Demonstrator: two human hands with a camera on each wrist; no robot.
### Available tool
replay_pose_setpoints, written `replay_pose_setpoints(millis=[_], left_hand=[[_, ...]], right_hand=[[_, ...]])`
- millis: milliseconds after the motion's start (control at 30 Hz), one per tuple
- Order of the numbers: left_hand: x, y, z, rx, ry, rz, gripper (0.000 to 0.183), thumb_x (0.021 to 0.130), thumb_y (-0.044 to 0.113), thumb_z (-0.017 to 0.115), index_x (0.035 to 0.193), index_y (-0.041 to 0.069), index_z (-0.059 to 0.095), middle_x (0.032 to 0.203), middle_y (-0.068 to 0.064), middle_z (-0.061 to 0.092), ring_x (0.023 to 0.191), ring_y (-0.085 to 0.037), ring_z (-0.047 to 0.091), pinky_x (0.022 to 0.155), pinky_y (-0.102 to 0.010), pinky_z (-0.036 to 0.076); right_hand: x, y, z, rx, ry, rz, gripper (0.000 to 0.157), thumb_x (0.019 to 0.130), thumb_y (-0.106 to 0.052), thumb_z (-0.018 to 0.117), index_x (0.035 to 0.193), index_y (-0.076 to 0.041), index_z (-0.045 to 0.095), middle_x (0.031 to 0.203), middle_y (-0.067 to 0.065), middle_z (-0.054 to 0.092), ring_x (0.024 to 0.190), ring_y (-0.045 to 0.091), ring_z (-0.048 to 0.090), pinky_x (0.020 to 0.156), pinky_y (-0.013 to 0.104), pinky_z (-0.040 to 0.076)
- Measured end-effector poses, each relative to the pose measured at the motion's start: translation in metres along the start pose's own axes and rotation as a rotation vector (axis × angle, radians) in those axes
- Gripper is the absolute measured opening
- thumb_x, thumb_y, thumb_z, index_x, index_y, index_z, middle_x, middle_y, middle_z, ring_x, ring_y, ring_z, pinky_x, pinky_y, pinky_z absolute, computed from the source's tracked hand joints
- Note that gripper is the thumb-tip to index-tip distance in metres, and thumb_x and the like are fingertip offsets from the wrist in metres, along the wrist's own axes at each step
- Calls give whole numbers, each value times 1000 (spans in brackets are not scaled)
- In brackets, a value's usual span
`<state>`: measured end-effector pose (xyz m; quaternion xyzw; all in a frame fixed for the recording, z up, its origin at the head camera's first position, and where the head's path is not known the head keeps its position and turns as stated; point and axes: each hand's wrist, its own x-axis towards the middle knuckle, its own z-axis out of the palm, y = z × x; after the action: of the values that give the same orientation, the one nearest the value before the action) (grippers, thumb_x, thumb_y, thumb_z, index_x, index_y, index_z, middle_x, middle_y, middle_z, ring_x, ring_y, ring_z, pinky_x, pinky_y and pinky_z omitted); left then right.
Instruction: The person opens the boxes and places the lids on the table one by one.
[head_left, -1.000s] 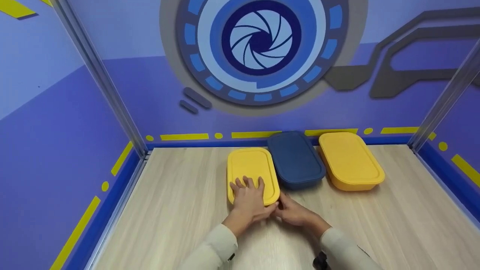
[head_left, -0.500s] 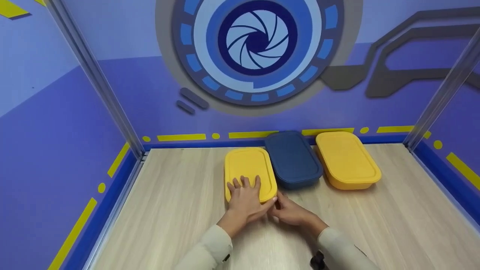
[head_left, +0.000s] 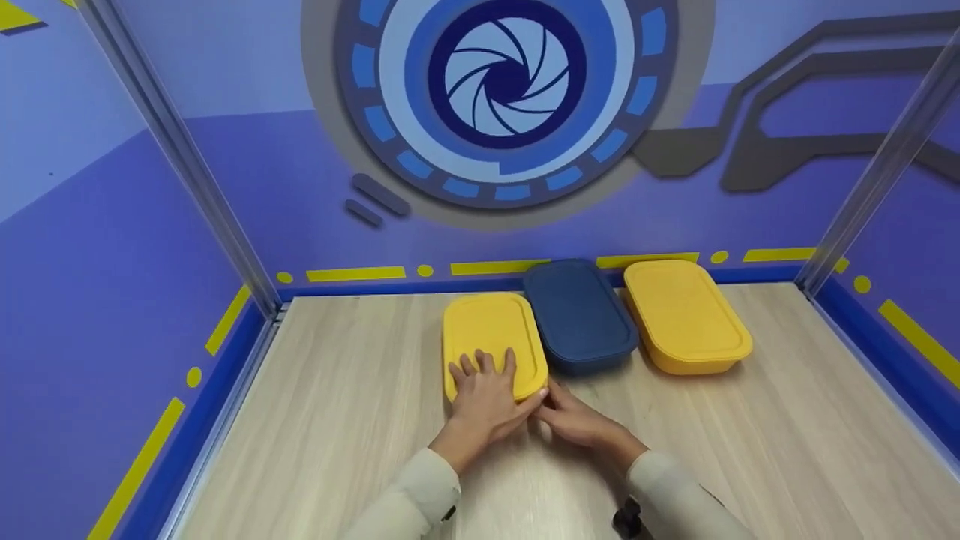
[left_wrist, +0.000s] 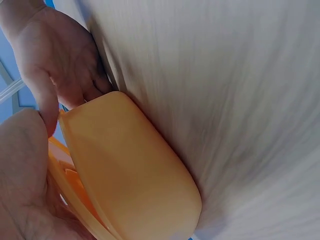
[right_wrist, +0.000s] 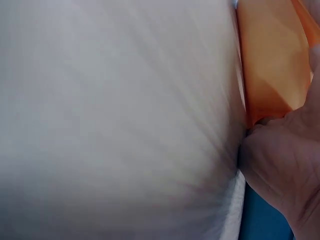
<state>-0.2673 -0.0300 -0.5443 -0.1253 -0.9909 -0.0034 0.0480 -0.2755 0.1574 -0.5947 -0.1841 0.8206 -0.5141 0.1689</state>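
Note:
A yellow lunch box stands at the middle of the table, its lid facing up. My left hand lies on the lid's near half, fingers spread and straight, thumb at the near right corner. In the left wrist view, a gap shows between the raised edge of the lid and the box body; something orange is partly visible inside. My right hand holds that same corner. Its thumb is at the rim and its fingers curl against the side of the body.
A dark blue lidded box stands just right of the yellow one, and another yellow lidded box stands right of it. Printed panels rise behind and at both sides of the wooden table.
The head view has shifted slightly, so everything sits a little further left. Both hands keep their places on the lunch box.

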Motion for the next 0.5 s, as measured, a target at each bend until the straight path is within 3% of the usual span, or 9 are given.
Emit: replay_pose_setpoints(millis=[200,333,500], left_hand=[[0,2,1,5,-17,4,98,96,89,27,167,21,38,154,-31,52,139,-58,52,114,-73,41],[0,2,1,17,-18,1,98,96,89,25,167,22,37,154,-31,52,138,-57,53,114,-72,41],[0,0,-1,8,-8,-5,97,97,89,26,167,22,37,155,-31,51,139,-58,52,114,-73,40]], right_hand=[[0,-6,3,82,51,-20,94,108,-32,63,174,-20,-4,183,11,1,168,33,7,134,62,13],[1,-13,0,5,89,-16,105,103,-25,67,172,-19,-12,183,10,-5,169,32,6,135,60,12],[4,-23,-3,-147,69,-37,97,103,-25,63,173,-14,-4,182,11,10,165,29,23,133,57,22]])
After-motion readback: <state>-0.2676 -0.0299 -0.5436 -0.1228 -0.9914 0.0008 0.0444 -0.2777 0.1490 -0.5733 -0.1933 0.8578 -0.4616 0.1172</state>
